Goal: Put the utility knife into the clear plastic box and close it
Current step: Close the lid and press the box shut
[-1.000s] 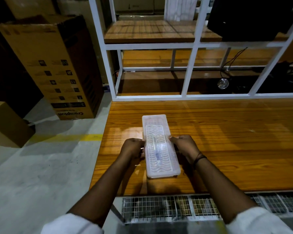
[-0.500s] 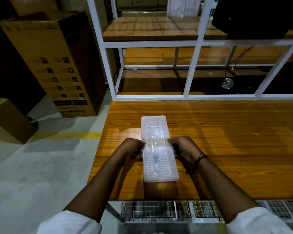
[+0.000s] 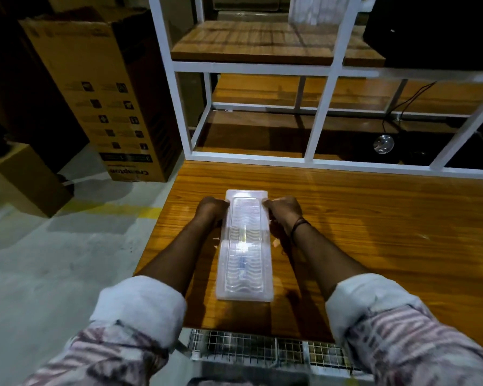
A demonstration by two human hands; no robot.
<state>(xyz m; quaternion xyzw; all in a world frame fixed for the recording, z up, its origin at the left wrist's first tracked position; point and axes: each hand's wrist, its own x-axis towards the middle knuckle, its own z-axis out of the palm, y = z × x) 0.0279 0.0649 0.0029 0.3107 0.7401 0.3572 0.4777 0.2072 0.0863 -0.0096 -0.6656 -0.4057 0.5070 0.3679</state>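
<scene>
A long clear plastic box (image 3: pixel 244 277) lies lengthwise on the wooden table (image 3: pixel 374 232), its ribbed lid down on top. Through the lid I can make out the utility knife (image 3: pixel 243 259) as a pale strip with a small blue mark. My left hand (image 3: pixel 211 208) presses against the box's left side near its far end. My right hand (image 3: pixel 285 211), with a dark band at the wrist, grips the right side opposite it. Both hands have their fingers curled on the box's rim.
A white metal shelf frame (image 3: pixel 322 112) with wooden boards stands along the table's far edge. A tall cardboard carton (image 3: pixel 101 90) and a smaller box (image 3: pixel 28 179) stand on the concrete floor at left. A wire mesh rack (image 3: pixel 262 349) runs below the table's near edge.
Both hands have slid along the box's sides from its middle toward its far end. The view has tipped down, showing more of my forearms and rolled sleeves.
</scene>
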